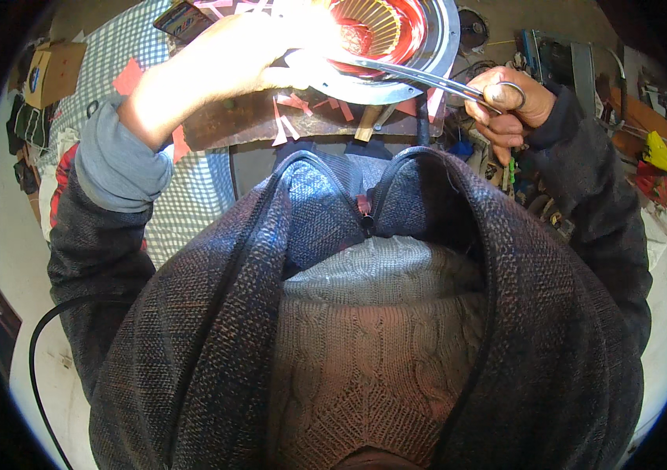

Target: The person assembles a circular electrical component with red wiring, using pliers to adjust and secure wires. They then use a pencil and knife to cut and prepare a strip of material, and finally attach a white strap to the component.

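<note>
R hand [513, 110] closed on finger-loop end of 1 long metal scissor-type tool [427, 77]; its shaft runs L over near side of motor stator (prob.) [448, 48]. L hand [259, 59] at stator's L side; can't tell if gripping.

Near to far: open dark jacket [224, 235], then wooden board [224, 121] w/ cut pink paper scraps [281, 129] and 1 wooden handle [367, 123]. Stator beyond these, top ctr; contact w/ board unclear. Red windings [412, 39] inside, yellow strips [380, 25] round bore. Phone [183, 21] on far L.

Progress (judged): windings look in place, strips appear seated round most of visible bore; scraps suggest paper cutting is well along. Left: prob. finishing work at near-L side; amt can't tell.

Hidden/unclear: glare whites out L fingers + stator's L part; tool tip lost there, so scissors vs forceps unsettled. Stator's far edge cut off by frame.
</note>
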Tool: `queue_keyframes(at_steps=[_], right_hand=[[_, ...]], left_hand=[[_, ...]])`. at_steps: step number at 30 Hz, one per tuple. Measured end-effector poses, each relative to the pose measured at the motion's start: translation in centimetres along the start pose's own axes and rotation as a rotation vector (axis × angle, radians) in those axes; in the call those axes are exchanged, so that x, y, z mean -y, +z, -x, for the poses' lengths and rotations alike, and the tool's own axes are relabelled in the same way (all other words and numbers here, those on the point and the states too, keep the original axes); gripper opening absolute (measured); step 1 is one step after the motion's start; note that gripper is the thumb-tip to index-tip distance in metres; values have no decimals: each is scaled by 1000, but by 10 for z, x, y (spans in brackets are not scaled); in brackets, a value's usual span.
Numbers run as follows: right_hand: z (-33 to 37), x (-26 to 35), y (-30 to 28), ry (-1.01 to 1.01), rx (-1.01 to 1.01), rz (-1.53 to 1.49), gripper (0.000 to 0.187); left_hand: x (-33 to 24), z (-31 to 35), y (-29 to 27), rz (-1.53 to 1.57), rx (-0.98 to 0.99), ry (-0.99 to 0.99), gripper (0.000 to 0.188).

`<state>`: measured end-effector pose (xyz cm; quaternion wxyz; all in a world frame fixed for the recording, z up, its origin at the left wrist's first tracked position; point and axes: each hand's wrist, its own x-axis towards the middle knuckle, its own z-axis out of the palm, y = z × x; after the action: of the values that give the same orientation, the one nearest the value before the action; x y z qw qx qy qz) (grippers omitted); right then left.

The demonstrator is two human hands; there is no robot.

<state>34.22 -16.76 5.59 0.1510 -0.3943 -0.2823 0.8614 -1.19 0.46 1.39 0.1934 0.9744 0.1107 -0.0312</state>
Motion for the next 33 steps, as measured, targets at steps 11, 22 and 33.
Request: queue_keyframes(at_steps=[11,22,33], right_hand=[[-20,6,81,93,-346,-76,46],[-86,-15,124,-12,-501,-299,24],[-18,-11,122,-280,-417,318,40]], left_hand=[[7,-5,4,31,-35,92,49],[9,-7,-3,-6,-48,104,45],[-2,-33,-24,86,-357,-85,33]])
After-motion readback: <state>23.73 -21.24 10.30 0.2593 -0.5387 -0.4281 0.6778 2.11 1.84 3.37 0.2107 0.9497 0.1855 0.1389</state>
